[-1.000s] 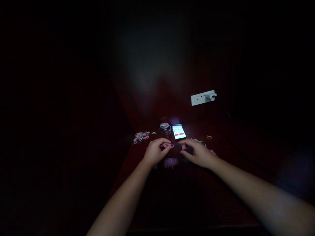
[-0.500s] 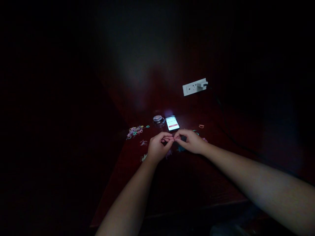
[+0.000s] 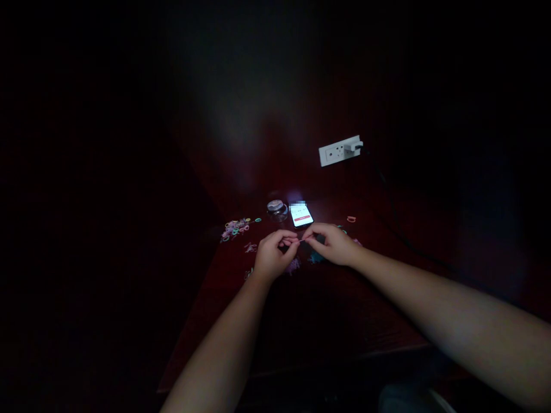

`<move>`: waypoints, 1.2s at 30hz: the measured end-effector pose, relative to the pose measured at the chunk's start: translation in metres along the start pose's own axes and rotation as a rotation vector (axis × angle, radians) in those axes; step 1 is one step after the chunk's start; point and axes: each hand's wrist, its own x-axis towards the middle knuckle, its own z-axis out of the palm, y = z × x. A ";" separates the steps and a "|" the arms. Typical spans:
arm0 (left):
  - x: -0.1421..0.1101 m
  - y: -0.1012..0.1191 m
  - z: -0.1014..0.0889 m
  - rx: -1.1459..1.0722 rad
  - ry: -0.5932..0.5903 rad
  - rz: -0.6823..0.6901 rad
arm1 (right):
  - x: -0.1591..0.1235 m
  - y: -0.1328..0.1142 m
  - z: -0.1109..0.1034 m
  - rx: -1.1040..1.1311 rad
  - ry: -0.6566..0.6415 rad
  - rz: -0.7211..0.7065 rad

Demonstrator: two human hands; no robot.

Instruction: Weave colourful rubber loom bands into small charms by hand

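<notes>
Between my two hands a thin pinkish elastic band (image 3: pixel 302 240) is stretched, looking like a small hair tie. My left hand (image 3: pixel 275 253) pinches one end of it between thumb and fingers. The other end is in the pinch of my right hand (image 3: pixel 330 243). Under and beside the hands lie a purple pile of bands (image 3: pixel 293 264) and a teal pile of bands (image 3: pixel 317 257), partly covered. A mixed pile of coloured bands (image 3: pixel 235 228) sits to the left, with a small pale purple cluster (image 3: pixel 250 248) nearer my left hand.
Behind my hands stand a lidded clear jar (image 3: pixel 276 211) and a lit phone (image 3: pixel 302 214). A loose orange-pink band (image 3: pixel 351 219) lies to the right on the dark red table (image 3: pixel 327 321). A white wall socket (image 3: pixel 340 151) holds a plug with a black cable. The surroundings are very dark.
My hands have drawn slightly apart, and the thin band now shows stretched between their fingertips. More of the purple pile is visible below them.
</notes>
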 end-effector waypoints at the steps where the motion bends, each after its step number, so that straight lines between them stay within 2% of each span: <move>1: 0.000 -0.001 0.000 -0.002 0.000 0.003 | 0.000 0.000 0.000 -0.003 0.003 0.000; 26: 0.000 0.002 -0.002 -0.013 -0.011 0.036 | 0.000 -0.003 -0.003 -0.048 0.033 -0.026; 36: 0.001 0.006 -0.001 -0.038 -0.004 0.016 | 0.000 -0.013 -0.008 -0.051 0.024 -0.030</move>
